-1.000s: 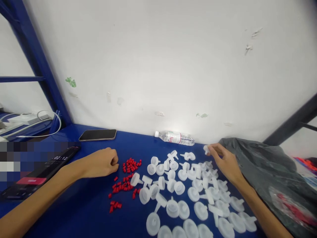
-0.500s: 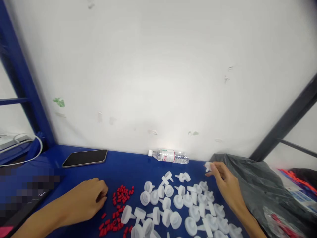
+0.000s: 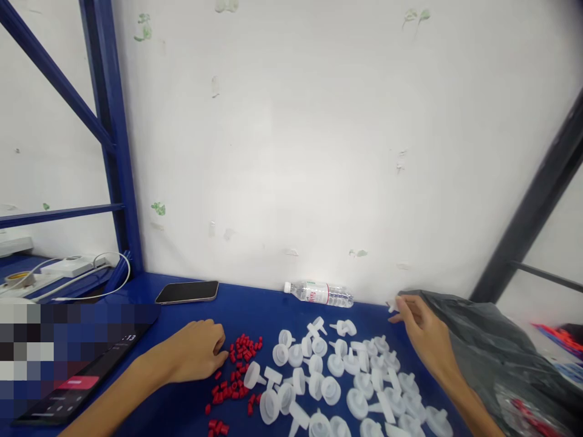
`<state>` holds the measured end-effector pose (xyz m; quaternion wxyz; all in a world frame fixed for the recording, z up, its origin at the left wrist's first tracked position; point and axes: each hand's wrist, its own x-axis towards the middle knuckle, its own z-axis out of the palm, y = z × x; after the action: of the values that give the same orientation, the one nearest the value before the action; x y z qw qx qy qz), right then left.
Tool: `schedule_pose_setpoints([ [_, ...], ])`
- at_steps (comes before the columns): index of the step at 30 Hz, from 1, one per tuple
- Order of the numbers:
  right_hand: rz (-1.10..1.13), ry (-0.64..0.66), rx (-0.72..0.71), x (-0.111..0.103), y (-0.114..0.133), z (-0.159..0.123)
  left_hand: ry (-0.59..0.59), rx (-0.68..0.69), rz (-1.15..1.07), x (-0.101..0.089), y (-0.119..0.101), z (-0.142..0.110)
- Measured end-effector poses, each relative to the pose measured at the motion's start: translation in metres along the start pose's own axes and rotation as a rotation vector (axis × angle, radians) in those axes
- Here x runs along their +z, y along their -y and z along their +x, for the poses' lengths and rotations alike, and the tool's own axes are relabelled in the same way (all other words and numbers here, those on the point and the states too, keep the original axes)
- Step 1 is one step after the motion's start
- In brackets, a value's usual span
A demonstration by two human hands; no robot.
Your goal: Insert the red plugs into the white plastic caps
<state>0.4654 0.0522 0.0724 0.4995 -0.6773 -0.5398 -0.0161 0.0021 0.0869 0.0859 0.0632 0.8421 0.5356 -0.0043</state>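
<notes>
My left hand [image 3: 195, 352] rests on the blue tabletop with its fingers curled inward. It lies just left of scattered small red caps [image 3: 246, 347]; whether anything is inside the fingers is hidden. My right hand [image 3: 421, 328] pinches a small white plastic nozzle cap [image 3: 392, 308] between thumb and fingers, raised at the table's far right. Below and left of it spread many translucent white nozzle caps [image 3: 330, 390], each a round base with a thin spout, lying in mixed directions.
A clear plastic bottle [image 3: 319, 293] lies along the white wall. A phone [image 3: 187, 292] is at the back left, and a dark tablet [image 3: 82, 379] at the near left. A dark plastic bag [image 3: 483, 340] covers the right side. Blue metal posts [image 3: 107, 139] stand at left.
The view has swung left, so everything sits further right in the picture. My right hand keeps its pinch, with the white cap now turned. My left hand stays curled near the red caps.
</notes>
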Motion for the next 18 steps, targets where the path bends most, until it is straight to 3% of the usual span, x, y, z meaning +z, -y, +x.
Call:
schedule_pose_setpoints([
  [9, -0.044, 0.043, -0.032, 0.0, 0.005, -0.004, -0.052, 0.023, 0.096, 0.009, -0.003, 0.002],
  [18, -0.094, -0.072, -0.088, -0.005, 0.002, -0.002, -0.097, 0.063, 0.16, 0.018, -0.003, 0.007],
])
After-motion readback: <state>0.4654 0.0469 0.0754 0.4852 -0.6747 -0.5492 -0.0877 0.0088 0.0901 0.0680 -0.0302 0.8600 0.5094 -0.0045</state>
